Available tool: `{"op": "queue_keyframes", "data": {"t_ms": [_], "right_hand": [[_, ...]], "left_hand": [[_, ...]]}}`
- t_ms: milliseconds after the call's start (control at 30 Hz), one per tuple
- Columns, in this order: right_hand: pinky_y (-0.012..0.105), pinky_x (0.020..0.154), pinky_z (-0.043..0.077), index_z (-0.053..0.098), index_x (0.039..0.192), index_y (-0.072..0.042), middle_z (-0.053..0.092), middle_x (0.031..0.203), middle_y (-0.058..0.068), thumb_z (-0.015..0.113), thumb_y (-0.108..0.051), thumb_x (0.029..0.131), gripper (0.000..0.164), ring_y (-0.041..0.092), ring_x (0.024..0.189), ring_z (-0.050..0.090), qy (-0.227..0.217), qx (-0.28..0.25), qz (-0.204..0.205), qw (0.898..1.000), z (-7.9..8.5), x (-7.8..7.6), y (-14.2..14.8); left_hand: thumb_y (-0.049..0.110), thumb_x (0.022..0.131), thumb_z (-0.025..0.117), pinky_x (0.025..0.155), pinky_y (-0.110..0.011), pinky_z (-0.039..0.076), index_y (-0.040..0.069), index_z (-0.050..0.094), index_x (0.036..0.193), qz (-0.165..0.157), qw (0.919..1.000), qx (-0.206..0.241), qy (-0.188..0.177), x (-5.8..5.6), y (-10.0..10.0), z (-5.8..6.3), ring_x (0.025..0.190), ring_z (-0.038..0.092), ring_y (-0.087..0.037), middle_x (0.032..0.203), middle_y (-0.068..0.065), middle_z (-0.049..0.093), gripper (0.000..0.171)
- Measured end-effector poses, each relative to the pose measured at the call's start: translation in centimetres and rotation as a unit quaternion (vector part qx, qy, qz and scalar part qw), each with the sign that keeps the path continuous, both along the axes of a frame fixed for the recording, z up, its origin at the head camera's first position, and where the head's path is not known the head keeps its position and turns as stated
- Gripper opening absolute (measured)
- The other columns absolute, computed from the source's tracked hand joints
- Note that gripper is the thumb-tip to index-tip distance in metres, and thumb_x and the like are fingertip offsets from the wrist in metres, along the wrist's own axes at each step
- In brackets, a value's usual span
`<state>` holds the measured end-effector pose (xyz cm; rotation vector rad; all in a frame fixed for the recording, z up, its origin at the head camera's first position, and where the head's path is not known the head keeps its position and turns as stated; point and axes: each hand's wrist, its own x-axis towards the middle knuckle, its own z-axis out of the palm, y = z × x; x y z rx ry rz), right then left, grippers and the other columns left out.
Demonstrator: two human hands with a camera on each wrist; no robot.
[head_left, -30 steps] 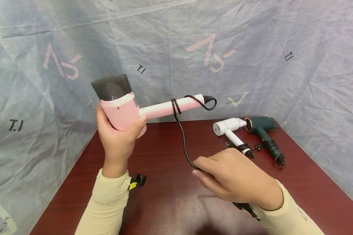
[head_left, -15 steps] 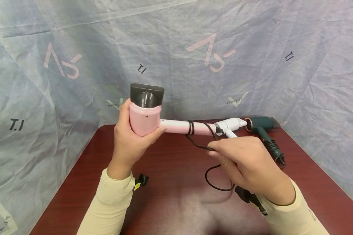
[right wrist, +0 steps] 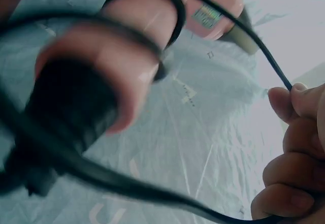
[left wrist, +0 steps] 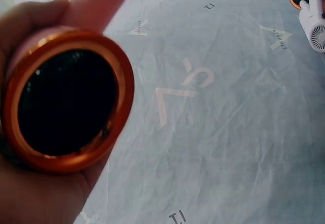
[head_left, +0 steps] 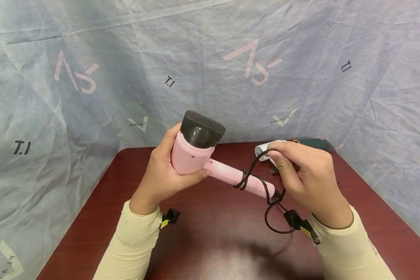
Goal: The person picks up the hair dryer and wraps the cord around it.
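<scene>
My left hand (head_left: 164,175) grips the barrel of a pink hair dryer (head_left: 190,155) above the table, its dark nozzle (head_left: 203,130) tilted up. The handle slants down to the right, with black cord (head_left: 244,181) looped round it. Between thumb and forefinger, my right hand (head_left: 309,177) pinches a length of that cord, drawn up from the handle. A loose loop of cord hangs under the handle's end. In the left wrist view the dryer's copper-coloured rear ring (left wrist: 127,82) faces the camera. The right wrist view shows the cord (right wrist: 264,51) running to the pinching fingers (right wrist: 304,99).
Behind my right hand, a white hair dryer (head_left: 262,151) and a dark green hair dryer (head_left: 316,144) lie at the back right of the red-brown table (head_left: 203,233), partly covered. A grey printed cloth (head_left: 196,50) hangs around the table's back and sides.
The pink hair dryer has moved right and down, its handle swinging from pointing up-right to down-right. My right hand has risen with the cord, which now passes up over the handle.
</scene>
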<state>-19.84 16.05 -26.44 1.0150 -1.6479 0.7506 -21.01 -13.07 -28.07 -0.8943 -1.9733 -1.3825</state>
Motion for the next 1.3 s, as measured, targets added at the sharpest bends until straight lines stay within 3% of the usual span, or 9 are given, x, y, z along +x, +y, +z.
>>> {"op": "queue_keyframes", "data": {"t_ms": [200,300,500,700,900,1133,1300], "right_hand": [[0.018,0.060,0.039,0.077,0.090,-0.001,0.065,0.071,-0.002,0.060,-0.031,0.106,0.038,0.003,0.060,0.047,-0.009,-0.002,-0.014,1.000,-0.1,-0.5,0.3],[0.017,0.059,0.038,0.078,0.090,-0.004,0.061,0.068,-0.005,0.065,-0.026,0.103,0.029,0.002,0.058,0.046,-0.010,0.008,-0.016,1.000,-0.2,-0.8,0.6],[0.015,0.054,0.035,0.080,0.090,-0.012,0.056,0.064,-0.011,0.072,-0.025,0.099,0.017,-0.001,0.056,0.042,-0.010,0.046,-0.041,0.998,-0.6,-1.5,1.2],[0.018,0.053,0.031,0.081,0.087,-0.017,0.051,0.061,-0.013,0.074,-0.034,0.096,0.020,0.002,0.056,0.038,0.029,0.062,-0.089,0.994,-0.7,-1.6,0.7],[0.024,0.053,0.035,0.082,0.089,-0.018,0.063,0.065,-0.009,0.068,-0.043,0.099,0.030,0.008,0.056,0.044,0.045,0.068,-0.114,0.990,-1.2,-1.8,0.0],[0.029,0.071,0.051,0.080,0.096,-0.021,0.075,0.086,-0.010,0.072,-0.035,0.097,0.016,0.007,0.077,0.067,-0.042,0.096,-0.090,0.990,-2.5,-2.3,-0.6],[0.028,0.070,0.053,0.078,0.099,-0.025,0.073,0.088,-0.015,0.071,-0.033,0.097,0.011,0.001,0.075,0.063,-0.103,0.128,-0.104,0.981,-3.2,-2.3,-1.0]], "left_hand": [[0.001,0.062,0.094,0.094,-0.030,0.053,0.004,0.049,0.146,-0.026,0.9990,-0.005,0.037,0.2,-0.3,0.3,0.104,0.066,-0.019,0.121,-0.007,0.070,0.095],[0.001,0.062,0.093,0.094,-0.029,0.053,0.003,0.050,0.146,-0.036,0.9979,-0.009,0.053,0.1,-0.6,0.4,0.103,0.066,-0.020,0.121,-0.007,0.070,0.094],[0.007,0.059,0.096,0.092,-0.030,0.053,0.007,0.051,0.147,-0.054,0.9956,-0.020,0.074,-1.7,-2.1,-0.9,0.103,0.067,-0.021,0.120,-0.004,0.071,0.098],[0.004,0.055,0.098,0.094,-0.031,0.053,0.010,0.053,0.146,-0.075,0.9961,-0.021,0.041,-1.1,-3.0,-0.5,0.105,0.066,-0.023,0.120,-0.005,0.071,0.101],[-0.004,0.054,0.096,0.094,-0.032,0.052,0.007,0.054,0.144,-0.107,0.9941,0.009,0.010,-0.1,-3.2,-0.1,0.106,0.063,-0.026,0.119,-0.011,0.069,0.100],[-0.013,0.055,0.088,0.088,-0.037,0.055,-0.004,0.053,0.138,-0.162,0.9842,0.071,0.011,-0.2,-2.4,-0.2,0.100,0.065,-0.030,0.116,-0.017,0.067,0.091],[-0.013,0.058,0.085,0.086,-0.038,0.057,-0.006,0.053,0.135,-0.158,0.9793,0.126,0.006,-0.4,-2.0,-0.3,0.099,0.065,-0.034,0.115,-0.021,0.066,0.084]]}}
